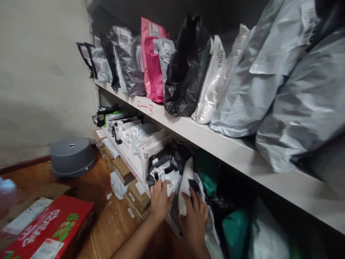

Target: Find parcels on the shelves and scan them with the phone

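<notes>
On the lower shelf, my left hand (159, 201) rests at the front edge of a small pale mailing bag (172, 180) with a printed label. Its fingers are apart, and no firm grip on the bag shows. Spread fingers of my right hand (195, 214) touch a white plastic parcel (185, 180) that stands tilted among the others. A dark patch shows on that parcel by the fingertips. Black labelled mailing bags (163, 165) lie just behind my left hand. To the right of my right hand are green bags (210, 172), partly in shadow.
The upper shelf (161, 108), marked 2-3, holds upright mailing bags, including a large black one (185, 72), above my hands. Cardboard boxes (137, 194) sit on the floor below. A grey stool (71, 156) and a red carton (51, 226) are at left.
</notes>
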Tool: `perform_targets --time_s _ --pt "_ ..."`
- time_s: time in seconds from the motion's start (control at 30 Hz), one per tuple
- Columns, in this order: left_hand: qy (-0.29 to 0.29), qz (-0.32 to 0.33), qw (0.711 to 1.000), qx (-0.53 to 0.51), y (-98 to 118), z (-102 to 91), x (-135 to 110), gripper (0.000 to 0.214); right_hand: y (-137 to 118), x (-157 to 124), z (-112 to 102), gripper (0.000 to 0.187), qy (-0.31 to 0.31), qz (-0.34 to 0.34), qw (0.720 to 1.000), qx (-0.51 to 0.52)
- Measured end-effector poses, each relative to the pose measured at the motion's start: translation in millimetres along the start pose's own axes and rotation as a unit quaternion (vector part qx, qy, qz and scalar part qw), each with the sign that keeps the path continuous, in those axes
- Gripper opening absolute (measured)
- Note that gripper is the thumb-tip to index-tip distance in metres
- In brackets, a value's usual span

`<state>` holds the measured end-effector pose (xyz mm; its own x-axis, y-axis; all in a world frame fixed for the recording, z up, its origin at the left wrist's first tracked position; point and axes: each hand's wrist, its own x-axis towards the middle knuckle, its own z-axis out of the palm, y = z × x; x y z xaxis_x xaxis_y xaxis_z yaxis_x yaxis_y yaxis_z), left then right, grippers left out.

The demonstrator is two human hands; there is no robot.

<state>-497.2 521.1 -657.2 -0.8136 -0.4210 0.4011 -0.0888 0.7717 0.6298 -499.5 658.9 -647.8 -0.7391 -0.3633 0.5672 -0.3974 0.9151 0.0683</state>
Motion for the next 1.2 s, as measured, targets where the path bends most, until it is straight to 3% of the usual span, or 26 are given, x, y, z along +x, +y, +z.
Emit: perform_targets --time_s 0.2,0.4,0.53,0.6,0.67,0.8,0.93,1.1,1.2 --pt "0.078 0.065 0.995 -0.013 -10.0 6.3 -0.8 0.025 -2.6 2.1 -8.5 0.055 -0.043 0.050 0.997 0.040" --pt "0.007 0.056 0.997 0.049 6.2 -12.2 19.9 0.067 -5.1 1.7 -10.1 0.056 -0.047 0.049 0.996 0.060" --pt "-0.037 0.149 0.987 0.055 4.8 0.8 22.8 0.031 -6.8 1.0 -8.6 0.058 -0.046 0.055 0.996 0.050" --pt "-0.007 0.209 0.976 0.057 -1.6 11.7 20.2 0.019 -7.1 1.2 -7.6 0.061 -0.050 0.059 0.996 0.051" --pt "0.048 0.226 0.970 0.070 -5.7 18.7 17.8 0.012 -7.1 1.7 -7.0 0.063 -0.058 0.071 0.994 0.059" --pt "0.094 0.138 0.977 0.131 7.9 10.8 21.0 0.014 -6.5 2.4 -6.0 0.063 -0.064 0.089 0.990 0.083" --pt "0.095 0.056 0.986 0.127 38.6 -12.5 52.2 0.032 -6.2 1.6 -3.9 0.062 -0.073 0.090 0.989 0.097" --pt "-0.091 -0.045 0.979 0.175 64.7 -15.5 123.6 0.041 -6.4 1.7 -1.6 0.058 -0.072 0.098 0.986 0.116" --pt "-0.145 -0.069 0.971 0.177 74.1 -0.8 150.4 0.029 -6.2 1.1 -0.5 0.058 -0.065 0.111 0.982 0.137"
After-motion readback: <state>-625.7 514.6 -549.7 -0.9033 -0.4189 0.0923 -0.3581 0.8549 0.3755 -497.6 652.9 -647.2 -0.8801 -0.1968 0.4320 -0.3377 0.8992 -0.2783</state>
